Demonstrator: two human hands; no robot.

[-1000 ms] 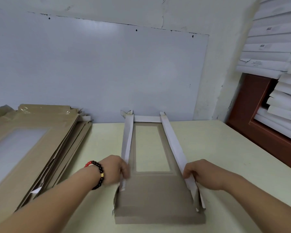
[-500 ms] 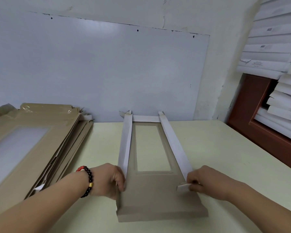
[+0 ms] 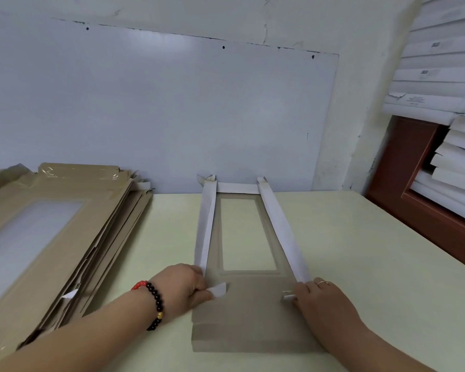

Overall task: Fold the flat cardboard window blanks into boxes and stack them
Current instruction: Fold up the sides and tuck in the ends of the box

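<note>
Two hands work the near end of one cardboard window blank (image 3: 249, 315) that lies lengthwise in the middle of the frame on the pale table (image 3: 360, 251), its far end touching the whiteboard (image 3: 159, 108) at the back. Both long side flaps are raised: the left flap (image 3: 205, 226) stands nearly upright, the right flap (image 3: 281, 229) leans outward, and a short white end flap (image 3: 238, 188) joins them at the far edge. The clear window (image 3: 246, 237) shows between them. The left hand (image 3: 184, 285), with a bead bracelet (image 3: 153, 304) at the wrist, pinches a small white corner tab (image 3: 218, 289) at the near end of the left flap, fingers curled on it. The right hand (image 3: 324, 302), wearing a ring (image 3: 321, 282), has its fingers closed on a tab (image 3: 289, 294) at the near end of the right flap. The blank's near edge lies flat toward the bottom of the frame, between the forearms.

At the left of the frame a stack of flat blanks (image 3: 51, 237) rests tilted, with a bare strip of table between it and the worked blank. Right of the blank the table lies bare out to its edge, beyond which white boxes (image 3: 440, 63) pile up in the upper right.
</note>
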